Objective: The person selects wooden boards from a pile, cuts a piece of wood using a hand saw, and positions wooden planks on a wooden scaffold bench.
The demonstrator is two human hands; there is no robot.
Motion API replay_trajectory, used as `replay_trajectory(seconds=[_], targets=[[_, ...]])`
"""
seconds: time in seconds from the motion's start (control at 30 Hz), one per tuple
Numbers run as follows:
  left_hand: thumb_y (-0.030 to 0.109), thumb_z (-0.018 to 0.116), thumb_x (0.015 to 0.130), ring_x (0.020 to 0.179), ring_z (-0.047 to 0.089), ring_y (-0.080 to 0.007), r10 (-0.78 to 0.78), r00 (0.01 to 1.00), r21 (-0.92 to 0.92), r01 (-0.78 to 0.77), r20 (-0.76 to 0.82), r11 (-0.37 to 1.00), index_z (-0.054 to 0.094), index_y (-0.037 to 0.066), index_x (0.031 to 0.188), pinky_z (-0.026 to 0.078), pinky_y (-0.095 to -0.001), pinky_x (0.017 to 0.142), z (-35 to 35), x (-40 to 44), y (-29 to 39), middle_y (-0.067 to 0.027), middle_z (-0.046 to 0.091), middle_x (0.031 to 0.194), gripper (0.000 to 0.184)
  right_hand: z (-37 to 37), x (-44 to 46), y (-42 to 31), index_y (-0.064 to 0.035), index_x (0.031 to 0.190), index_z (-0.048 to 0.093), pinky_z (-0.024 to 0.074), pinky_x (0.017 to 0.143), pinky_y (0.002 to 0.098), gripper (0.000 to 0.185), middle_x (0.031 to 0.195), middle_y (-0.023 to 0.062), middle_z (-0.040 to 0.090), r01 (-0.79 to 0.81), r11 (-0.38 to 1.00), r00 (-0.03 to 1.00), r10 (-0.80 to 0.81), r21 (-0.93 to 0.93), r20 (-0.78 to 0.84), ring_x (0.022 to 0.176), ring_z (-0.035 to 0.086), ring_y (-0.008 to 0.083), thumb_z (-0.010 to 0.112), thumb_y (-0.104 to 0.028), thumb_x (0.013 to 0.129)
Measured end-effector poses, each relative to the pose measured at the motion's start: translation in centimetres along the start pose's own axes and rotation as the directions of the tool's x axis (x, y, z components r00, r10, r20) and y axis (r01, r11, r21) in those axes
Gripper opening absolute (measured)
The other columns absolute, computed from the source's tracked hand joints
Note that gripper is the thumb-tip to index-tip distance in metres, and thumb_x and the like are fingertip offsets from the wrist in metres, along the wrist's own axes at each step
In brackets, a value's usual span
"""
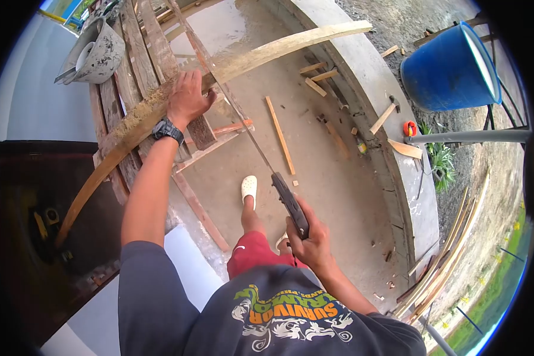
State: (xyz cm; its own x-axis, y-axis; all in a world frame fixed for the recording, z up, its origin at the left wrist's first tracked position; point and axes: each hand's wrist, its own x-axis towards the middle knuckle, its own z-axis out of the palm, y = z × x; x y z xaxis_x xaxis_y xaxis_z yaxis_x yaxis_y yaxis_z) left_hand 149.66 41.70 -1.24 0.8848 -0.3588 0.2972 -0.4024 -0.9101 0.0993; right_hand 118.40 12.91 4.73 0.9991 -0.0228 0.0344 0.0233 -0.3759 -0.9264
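Note:
A long wooden plank point(291, 48) lies across a slatted wooden bench point(130, 62), and its right end juts out over the floor. My left hand point(187, 99), with a watch at the wrist, grips the plank from above, its fingers curled over the far edge. A handsaw point(289, 204) is in my right hand point(313, 238), which is wrapped around its black handle. The thin blade slants up and left, meeting the plank just right of my left fingers. Sawdust point(139, 117) covers the plank's left part.
A dirty bucket point(98, 59) rests at the bench's far left. On the low concrete wall point(397, 148) are a hammer point(384, 115) and an orange tape measure point(409, 128). A blue drum point(448, 68) stands beyond it. Wood offcuts point(279, 133) litter the floor near my feet.

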Motion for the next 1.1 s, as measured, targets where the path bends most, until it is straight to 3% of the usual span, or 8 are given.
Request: replay_trajectory(seconds=[0.17, 0.37, 0.43, 0.57, 0.7, 0.87, 0.97, 1.1], targets=[[0.035, 0.073, 0.086, 0.109, 0.059, -0.0372, 0.065, 0.996, 0.000, -0.065, -0.060, 0.998, 0.060, 0.001, 0.105, 0.051, -0.0498, 0.094, 0.1, -0.2, -0.5, -0.0184, 0.063, 0.109, 0.040, 10.8, 20.3, -0.6, -0.0086, 0.144, 0.052, 0.0516, 0.072, 0.0559, 0.056, 0.085, 0.0280, 0.069, 0.120, 0.992, 0.992, -0.121, -0.034, -0.037, 0.082, 0.067, 0.0498, 0.066, -0.012, 0.090], [0.036, 0.073, 0.086, 0.111, 0.059, -0.0366, 0.008, 1.000, 0.004, -0.008, -0.019, 1.000, 0.060, 0.002, 0.107, 0.052, -0.0485, 0.095, 0.0, -0.6, -0.1, -0.0174, 0.064, 0.108, 0.041, 3.6, 5.4, 0.2, -0.0149, 0.150, 0.050, 0.0563, 0.078, 0.0477, 0.061, 0.099, 0.0253, 0.072, -0.078, 0.997, 0.996, 0.077, 0.013, 0.038, 0.090, 0.071, 0.0468, 0.069, -0.010, 0.092], [0.038, 0.074, 0.086, 0.109, 0.059, -0.0355, 0.046, 0.994, 0.023, -0.044, -0.098, 0.999, 0.058, 0.004, 0.105, 0.051, -0.0479, 0.094, 0.7, -0.1, -0.3, -0.0170, 0.063, 0.106, 0.042, -0.9, -2.2, -0.1, -0.0037, 0.144, 0.057, 0.0560, 0.091, 0.0333, 0.052, 0.121, 0.0179, 0.075, -0.087, 0.996, 0.996, 0.087, -0.006, 0.018, 0.105, 0.077, 0.0294, 0.066, 0.001, 0.093], [0.037, 0.073, 0.086, 0.111, 0.058, -0.0360, 0.032, 0.997, 0.049, -0.028, -0.071, 0.998, 0.060, 0.004, 0.107, 0.051, -0.0498, 0.093, 0.9, -0.1, -0.3, -0.0171, 0.062, 0.108, 0.041, 0.0, 1.1, -1.2, -0.0040, 0.144, 0.057, 0.0571, 0.086, 0.0323, 0.052, 0.123, 0.0172, 0.075, -0.125, 0.992, 0.991, 0.124, 0.021, 0.048, 0.096, 0.078, 0.0277, 0.064, 0.002, 0.093], [0.034, 0.072, 0.087, 0.108, 0.059, -0.0380, 0.149, 0.987, 0.038, -0.147, -0.060, 0.988, 0.062, 0.003, 0.105, 0.051, -0.0512, 0.091, 0.5, -0.2, -0.9, -0.0175, 0.063, 0.109, 0.038, 11.8, 22.4, -1.7, -0.0068, 0.141, 0.057, 0.0502, 0.065, 0.0471, 0.047, 0.074, 0.0270, 0.064, 0.146, 0.987, 0.986, -0.150, -0.059, -0.067, 0.067, 0.062, 0.0469, 0.064, -0.014, 0.095], [0.036, 0.071, 0.088, 0.109, 0.059, -0.0373, -0.011, 1.000, -0.029, 0.011, -0.021, 1.000, 0.061, 0.003, 0.106, 0.051, -0.0504, 0.092, -0.1, 0.2, -0.3, -0.0168, 0.064, 0.109, 0.039, 6.7, 11.6, -0.4, -0.0110, 0.142, 0.057, 0.0505, 0.065, 0.0461, 0.047, 0.079, 0.0255, 0.065, 0.039, 0.997, 0.998, -0.036, 0.064, -0.052, 0.068, 0.065, 0.0431, 0.065, -0.012, 0.096], [0.037, 0.073, 0.087, 0.111, 0.059, -0.0366, 0.002, 1.000, 0.025, -0.001, -0.018, 1.000, 0.058, 0.003, 0.109, 0.051, -0.0489, 0.094, 0.1, -0.1, 0.2, -0.0166, 0.064, 0.109, 0.043, -0.3, -1.6, -0.1, -0.0059, 0.145, 0.056, 0.0573, 0.083, 0.0336, 0.052, 0.111, 0.0179, 0.076, -0.110, 0.994, 0.994, 0.110, -0.001, 0.016, 0.090, 0.077, 0.0248, 0.066, 0.000, 0.094], [0.028, 0.073, 0.086, 0.111, 0.056, -0.0384, -0.018, 1.000, 0.020, 0.018, 0.011, 1.000, 0.058, 0.001, 0.112, 0.049, -0.0489, 0.097, -0.2, 0.3, -0.1, -0.0191, 0.061, 0.110, 0.041, 0.7, 0.6, -0.6, -0.0055, 0.145, 0.056, 0.0573, 0.081, 0.0335, 0.054, 0.108, 0.0177, 0.076, -0.047, 0.999, 0.999, 0.047, -0.006, -0.001, 0.086, 0.077, 0.0305, 0.066, 0.000, 0.092]])
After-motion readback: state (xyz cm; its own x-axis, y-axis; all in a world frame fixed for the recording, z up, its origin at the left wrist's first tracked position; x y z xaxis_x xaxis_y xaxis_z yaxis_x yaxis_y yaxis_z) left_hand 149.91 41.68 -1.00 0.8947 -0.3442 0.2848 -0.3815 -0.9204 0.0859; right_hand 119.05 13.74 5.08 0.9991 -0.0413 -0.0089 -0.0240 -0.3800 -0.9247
